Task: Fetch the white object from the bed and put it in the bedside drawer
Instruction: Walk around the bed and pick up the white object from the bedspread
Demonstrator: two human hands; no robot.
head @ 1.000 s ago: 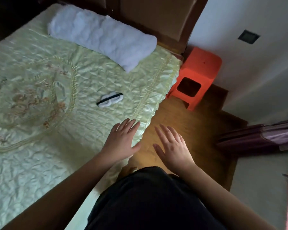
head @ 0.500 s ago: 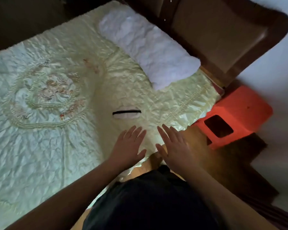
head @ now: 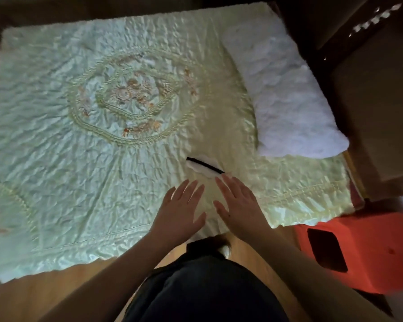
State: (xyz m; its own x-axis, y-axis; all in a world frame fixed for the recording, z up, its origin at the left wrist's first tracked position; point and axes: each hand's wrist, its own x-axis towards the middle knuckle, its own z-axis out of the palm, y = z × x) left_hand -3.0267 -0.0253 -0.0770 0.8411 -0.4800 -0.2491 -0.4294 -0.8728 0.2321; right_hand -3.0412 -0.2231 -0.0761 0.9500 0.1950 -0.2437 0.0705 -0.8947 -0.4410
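A small white object with a black band across it lies on the pale green quilted bed cover, near the bed's front edge. My left hand hovers flat with fingers spread, just below and left of the object. Beside it, my right hand is held the same way, fingertips almost at the object's lower right end. Neither hand holds anything. No drawer shows in this view.
A white fluffy pillow lies at the bed's right end against a dark wooden headboard. An orange plastic stool stands on the wooden floor at the right, close to the bed corner.
My view has swung left and over the bed. Both hands have moved forward from the bed's edge to just short of the white object.
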